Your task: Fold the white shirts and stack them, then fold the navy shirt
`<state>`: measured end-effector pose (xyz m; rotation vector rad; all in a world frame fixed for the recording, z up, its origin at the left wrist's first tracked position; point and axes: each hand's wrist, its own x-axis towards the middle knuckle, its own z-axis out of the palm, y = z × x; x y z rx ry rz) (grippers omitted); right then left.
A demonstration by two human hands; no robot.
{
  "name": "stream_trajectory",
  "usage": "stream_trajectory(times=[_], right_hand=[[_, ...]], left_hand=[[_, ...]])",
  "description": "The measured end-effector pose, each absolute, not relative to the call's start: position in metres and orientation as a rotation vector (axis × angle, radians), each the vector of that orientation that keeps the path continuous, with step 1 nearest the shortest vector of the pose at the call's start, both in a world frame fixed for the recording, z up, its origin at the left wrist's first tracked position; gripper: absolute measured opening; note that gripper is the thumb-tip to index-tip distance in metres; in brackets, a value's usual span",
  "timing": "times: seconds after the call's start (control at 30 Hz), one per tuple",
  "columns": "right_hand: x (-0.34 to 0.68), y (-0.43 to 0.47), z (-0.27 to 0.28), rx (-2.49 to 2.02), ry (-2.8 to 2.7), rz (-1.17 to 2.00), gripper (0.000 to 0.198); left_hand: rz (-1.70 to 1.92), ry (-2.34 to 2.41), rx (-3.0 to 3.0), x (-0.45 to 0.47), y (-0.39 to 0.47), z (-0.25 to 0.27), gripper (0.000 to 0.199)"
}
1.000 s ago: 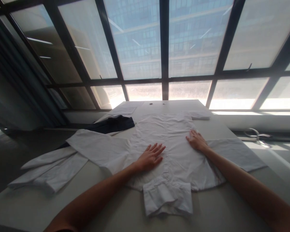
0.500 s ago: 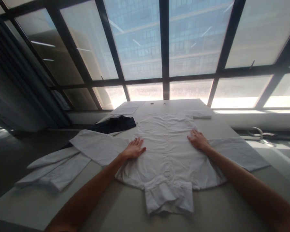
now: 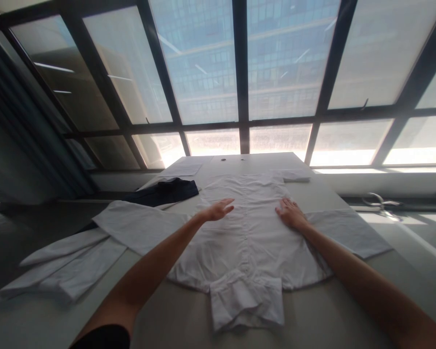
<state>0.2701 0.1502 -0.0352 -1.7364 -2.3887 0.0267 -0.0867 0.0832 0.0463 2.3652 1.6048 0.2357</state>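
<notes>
A white shirt (image 3: 236, 242) lies spread on the table, its buttoned front facing up and its collar toward me. One sleeve stretches out to the left and another to the right. My left hand (image 3: 218, 210) is over the left half of the shirt front, fingers stretched out and pointing right; whether it touches the cloth I cannot tell. My right hand (image 3: 290, 213) lies flat on the right side of the shirt, fingers extended. Neither hand holds anything.
Dark folded cloth (image 3: 163, 190) and white folded cloth (image 3: 69, 261) lie along the left side of the white table (image 3: 170, 320). A small folded white cloth (image 3: 297, 176) is at the far right. Metal scissors-like handles (image 3: 381, 203) show beyond the right edge. Large windows (image 3: 276, 68) stand behind.
My left hand has moved right and slightly away from me, from the shirt's left side toward its middle. My right hand stays at about the same place on the cloth. The view has shifted slightly.
</notes>
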Motion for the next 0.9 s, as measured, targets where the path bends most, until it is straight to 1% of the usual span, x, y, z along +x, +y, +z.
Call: stream_trajectory(times=[0.1,0.17,0.23,0.53,0.73,0.83,0.9], right_hand=[[0.27,0.151,-0.036,-1.732,-2.386,0.041,0.067],[0.27,0.151,-0.036,-1.729,-2.383,0.042,0.066],[0.27,0.151,-0.037,-1.725,-2.378,0.037,0.066],[0.27,0.147,-0.032,-1.739,-2.377,0.022,0.065],[0.267,0.148,-0.022,-1.846,-2.453,0.098,0.064],[0.242,0.145,-0.017,-1.898,-2.443,0.103,0.063],[0.21,0.139,-0.016,-1.814,-2.46,0.076,0.064]], left_hand=[[0.039,1.547,2.423,-0.055,0.082,0.017,0.068],[0.028,1.582,2.481,-0.047,0.077,0.002,0.068],[0.092,1.612,2.533,-0.047,0.071,-0.006,0.066],[0.154,1.64,2.529,-0.05,0.068,-0.007,0.061],[0.174,1.631,2.524,-0.049,0.069,-0.007,0.061],[0.174,1.63,2.53,-0.049,0.069,-0.007,0.06],[0.17,1.636,2.536,-0.048,0.069,-0.007,0.059]])
